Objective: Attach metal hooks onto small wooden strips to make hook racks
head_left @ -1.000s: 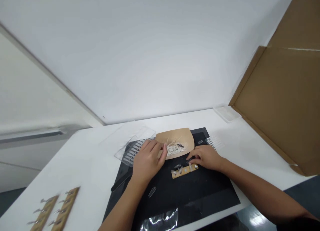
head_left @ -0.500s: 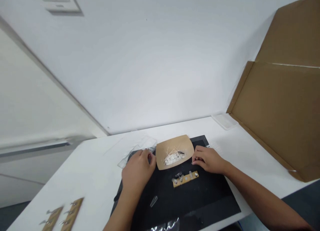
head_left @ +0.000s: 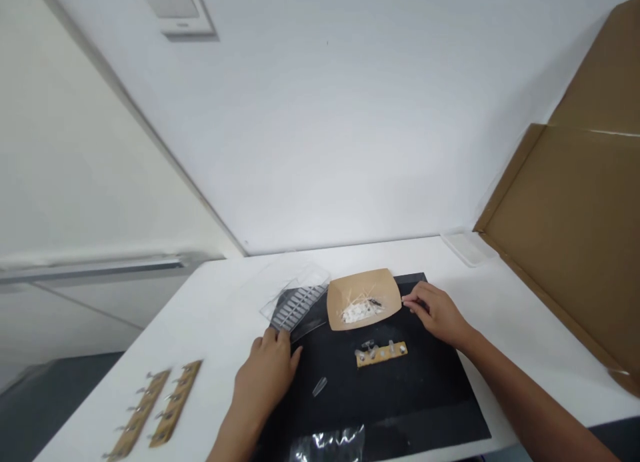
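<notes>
My left hand (head_left: 267, 369) rests palm down at the left edge of a black mat (head_left: 400, 395), thumb apart, fingertips at the near end of a clear plastic case (head_left: 300, 305) holding rows of nail tips. My right hand (head_left: 433, 312) is pinched beside the right rim of a brown paper tray (head_left: 363, 281); a tiny pale thing shows at the fingertips, too small to name. White bits and thin sticks (head_left: 361, 310) lie in the tray. Before it, a wooden strip (head_left: 383, 355) bears clear nail tips. One loose nail tip (head_left: 320, 386) lies on the mat.
Two wooden strips with metal pegs (head_left: 175, 403) lie on the white table (head_left: 220, 302) at left. A clear plastic bag (head_left: 327, 445) is at the mat's front edge. A white shallow box (head_left: 469, 249) and a large cardboard sheet (head_left: 575, 249) stand back right.
The view has shifted left. My left hand has drawn back towards me from beside the paper tray, uncovering the nail tip case. My right hand stays pinched and has moved slightly up along the tray's edge.
</notes>
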Motion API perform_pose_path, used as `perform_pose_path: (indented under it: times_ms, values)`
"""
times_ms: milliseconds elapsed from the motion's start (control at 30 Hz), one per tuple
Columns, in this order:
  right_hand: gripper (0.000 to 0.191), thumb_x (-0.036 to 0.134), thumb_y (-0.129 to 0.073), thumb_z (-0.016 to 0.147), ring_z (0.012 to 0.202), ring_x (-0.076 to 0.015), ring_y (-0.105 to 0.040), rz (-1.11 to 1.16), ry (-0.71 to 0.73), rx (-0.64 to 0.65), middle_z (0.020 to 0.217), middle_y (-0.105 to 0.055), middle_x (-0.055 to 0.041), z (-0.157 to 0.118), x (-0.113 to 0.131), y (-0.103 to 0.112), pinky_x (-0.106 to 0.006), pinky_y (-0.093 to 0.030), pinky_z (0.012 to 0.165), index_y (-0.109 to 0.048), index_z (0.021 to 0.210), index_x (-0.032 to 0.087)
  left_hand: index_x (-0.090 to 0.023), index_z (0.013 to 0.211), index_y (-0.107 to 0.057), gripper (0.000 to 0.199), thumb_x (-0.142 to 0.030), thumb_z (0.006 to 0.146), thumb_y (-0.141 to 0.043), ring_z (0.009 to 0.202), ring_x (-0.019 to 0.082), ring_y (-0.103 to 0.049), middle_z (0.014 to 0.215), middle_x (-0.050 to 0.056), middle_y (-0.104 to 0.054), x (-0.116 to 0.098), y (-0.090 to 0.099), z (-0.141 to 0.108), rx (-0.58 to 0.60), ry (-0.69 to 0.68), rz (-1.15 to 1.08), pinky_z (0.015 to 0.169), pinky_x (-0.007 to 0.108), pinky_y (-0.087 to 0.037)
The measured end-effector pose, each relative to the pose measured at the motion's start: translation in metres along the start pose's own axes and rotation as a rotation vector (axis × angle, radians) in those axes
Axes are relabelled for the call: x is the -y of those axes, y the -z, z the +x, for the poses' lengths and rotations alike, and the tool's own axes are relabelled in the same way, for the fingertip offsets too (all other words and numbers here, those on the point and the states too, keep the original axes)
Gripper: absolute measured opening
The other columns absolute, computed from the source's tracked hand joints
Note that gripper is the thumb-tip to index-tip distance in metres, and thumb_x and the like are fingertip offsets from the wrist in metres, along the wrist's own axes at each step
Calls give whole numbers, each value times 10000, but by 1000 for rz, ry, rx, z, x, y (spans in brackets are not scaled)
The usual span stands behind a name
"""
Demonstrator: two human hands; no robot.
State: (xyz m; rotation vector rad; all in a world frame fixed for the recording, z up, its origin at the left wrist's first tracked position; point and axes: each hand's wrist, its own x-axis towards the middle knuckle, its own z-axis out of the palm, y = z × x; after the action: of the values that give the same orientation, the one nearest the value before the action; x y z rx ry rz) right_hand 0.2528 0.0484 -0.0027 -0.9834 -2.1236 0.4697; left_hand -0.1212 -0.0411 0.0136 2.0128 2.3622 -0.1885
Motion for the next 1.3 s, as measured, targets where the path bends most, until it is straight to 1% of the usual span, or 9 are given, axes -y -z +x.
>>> perform_pose_path:
  times_ms: [233, 333, 500, 600, 733, 833, 967, 1167, 1300]
  values:
    - [177, 290, -576, 1069, 883, -225, -660, 28, 11, 9, 945, -674, -76, -1, -3, -6, -374, -566, 800, -692, 966, 204, -56, 1272, -659, 419, -292, 1062, -384, 1120, 343, -625, 1188, 214, -699, 4, -30, -2, -156, 14, -55, 1045, 450, -484]
    - [182, 297, -579, 1069, 875, -224, -662, 11, 20, 15, 938, -674, -74, -1, -5, -7, -370, -568, 791, -703, 973, 205, -66, 1185, -698, 412, -263, 1061, -358, 1056, 352, -633, 1129, 212, -699, 1, -32, -6, -185, 3, -22, 1022, 460, -486]
    - [206, 296, -577, 1073, 867, -219, -662, -18, 17, 6, 914, -671, -64, -2, -5, -7, -359, -558, 792, -683, 921, 206, -101, 1034, -682, 383, -219, 1061, -319, 980, 347, -654, 1061, 205, -681, -16, 2, -15, -205, 17, 9, 933, 440, -501]
    - [230, 305, -565, 1077, 838, -214, -655, -26, -3, -12, 901, -666, -58, -2, -2, -9, -345, -541, 764, -655, 886, 214, -133, 1135, -610, 364, -271, 1102, -275, 953, 322, -708, 1055, 172, -704, -39, 33, -10, -202, 26, -99, 785, 378, -512]
    - [226, 311, -552, 1080, 825, -214, -645, -40, -19, -91, 891, -655, -58, -3, 7, -16, -337, -522, 751, -646, 897, 219, -151, 1297, -519, 328, -323, 1128, -297, 884, 288, -755, 1036, 150, -746, -79, 52, 14, -172, -158, -209, 716, 333, -501]
    - [209, 306, -540, 1082, 820, -212, -640, -41, -31, -146, 888, -645, -57, -2, 15, -21, -327, -518, 739, -638, 917, 220, -168, 1327, -517, 342, -352, 1142, -297, 866, 283, -780, 992, 134, -760, -100, 44, 29, -151, -232, -208, 699, 309, -508]
    - [221, 300, -527, 1086, 831, -205, -639, -52, -2, -153, 903, -641, -60, 8, 28, -27, -316, -515, 746, -618, 903, 217, -190, 1299, -580, 345, -348, 1139, -318, 866, 289, -791, 1008, 134, -780, -107, 23, 31, -174, -256, -208, 678, 295, -516]
    - [205, 273, -510, 1092, 888, -197, -650, -108, 65, -124, 951, -671, -68, 44, 45, -34, -305, -511, 810, -626, 935, 211, -193, 1239, -672, 329, -345, 1126, -403, 790, 231, -780, 944, 113, -800, -100, -1, 30, -444, -333, -371, 668, 262, -523]
    - [239, 262, -491, 1100, 822, -183, -629, -213, 83, -146, 912, -665, -56, 62, 51, -44, -285, -484, 741, -602, 894, 218, -187, 1174, -714, 338, -349, 1126, -420, 784, 207, -772, 940, 92, -807, -99, -9, 35, -580, -365, -489, 667, 249, -515]
